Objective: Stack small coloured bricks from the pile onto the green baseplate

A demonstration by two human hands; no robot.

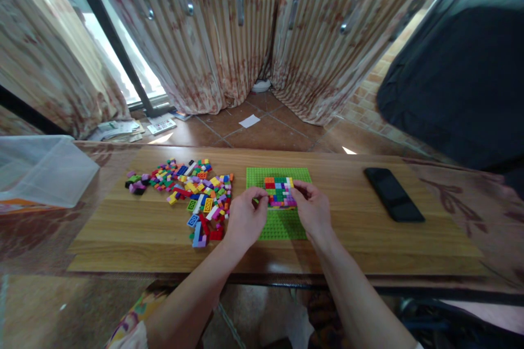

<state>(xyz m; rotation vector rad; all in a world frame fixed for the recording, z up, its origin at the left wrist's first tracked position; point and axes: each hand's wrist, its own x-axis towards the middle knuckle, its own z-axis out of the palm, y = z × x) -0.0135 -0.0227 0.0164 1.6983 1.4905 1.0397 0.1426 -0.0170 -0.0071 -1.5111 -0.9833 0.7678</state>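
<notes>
A green studded baseplate lies on the wooden board, and a block of many-coloured toy bricks sits on its upper part. At the block's left edge is my left hand, its thumb and index finger closed together. Whatever those fingertips hold is too small or hidden to make out. My right hand grips the right side of the block, thumb towards its front and fingers behind. Left of the baseplate, a loose pile of toy bricks in mixed colours and sizes spreads over the board.
A black phone lies on the right of the wooden board. On the far left stands a clear plastic bin. Beyond the board are a tiled floor, papers and striped curtains. A dark covered shape fills the right side.
</notes>
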